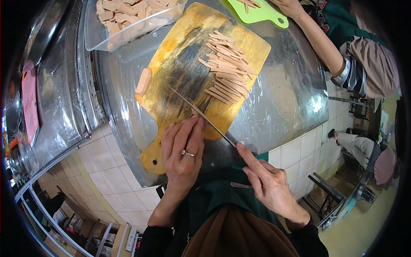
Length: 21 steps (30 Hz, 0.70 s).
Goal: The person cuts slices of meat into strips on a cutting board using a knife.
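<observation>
My right hand [272, 182] is closed on the handle of a long knife [201, 113], index finger stretched along its spine. The blade slants over the wooden cutting board [171, 64], its edge beside my left fingertips. My left hand [183, 143], with a ring on one finger, presses its bunched fingers on a mostly hidden sausage piece [195, 111]. Right of the blade lies a pile of thin sausage strips [227, 66]. A larger pinkish-tan sausage chunk [144, 81] rests at the board's left edge.
A clear plastic tub [141, 32] of sausage pieces stands at the back left. Another person's arm [319, 40] reaches to a green cutting board [261, 15] at the back right. The metal table's [282, 124] edge curves near my body.
</observation>
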Motion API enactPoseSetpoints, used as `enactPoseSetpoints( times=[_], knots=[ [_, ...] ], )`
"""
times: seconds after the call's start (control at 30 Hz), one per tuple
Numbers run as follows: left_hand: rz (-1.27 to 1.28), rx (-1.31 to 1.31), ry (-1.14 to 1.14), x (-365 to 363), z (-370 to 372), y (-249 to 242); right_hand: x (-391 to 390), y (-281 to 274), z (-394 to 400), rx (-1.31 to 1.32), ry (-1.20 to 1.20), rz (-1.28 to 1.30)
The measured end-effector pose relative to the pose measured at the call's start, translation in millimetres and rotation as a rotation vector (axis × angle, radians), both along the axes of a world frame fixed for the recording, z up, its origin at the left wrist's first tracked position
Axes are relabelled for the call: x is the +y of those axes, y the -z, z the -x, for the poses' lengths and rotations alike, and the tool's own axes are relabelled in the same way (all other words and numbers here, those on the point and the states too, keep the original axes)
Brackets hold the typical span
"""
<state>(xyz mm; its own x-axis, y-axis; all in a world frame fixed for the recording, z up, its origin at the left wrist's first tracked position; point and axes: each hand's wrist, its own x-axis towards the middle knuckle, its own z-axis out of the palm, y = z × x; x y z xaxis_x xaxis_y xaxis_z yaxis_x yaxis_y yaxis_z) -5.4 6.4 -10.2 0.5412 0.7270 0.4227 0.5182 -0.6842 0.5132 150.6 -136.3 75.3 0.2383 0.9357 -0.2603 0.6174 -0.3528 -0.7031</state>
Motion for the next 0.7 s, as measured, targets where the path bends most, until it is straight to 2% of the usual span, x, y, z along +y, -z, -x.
enactPoseSetpoints(
  times=[0.13,0.23,0.33,0.53,0.7],
  knots=[
    [0.011,-0.001,0.001,1.7,0.0,-1.2,4.1,-0.9,4.2,0.019,0.016,-0.028],
    [0.006,0.005,0.001,2.4,0.5,-0.7,8.6,-11.1,3.9,0.030,-0.003,0.135],
    [0.007,0.011,0.006,2.6,0.8,0.1,12.5,-12.0,3.6,-0.030,-0.023,0.179],
    [0.024,0.021,0.016,3.1,0.6,-3.9,30.0,7.6,-3.1,-0.099,-0.087,0.095],
    [0.017,-0.016,0.008,4.0,-1.8,-1.8,50.8,9.7,-24.6,0.169,-0.020,0.040]
  ],
)
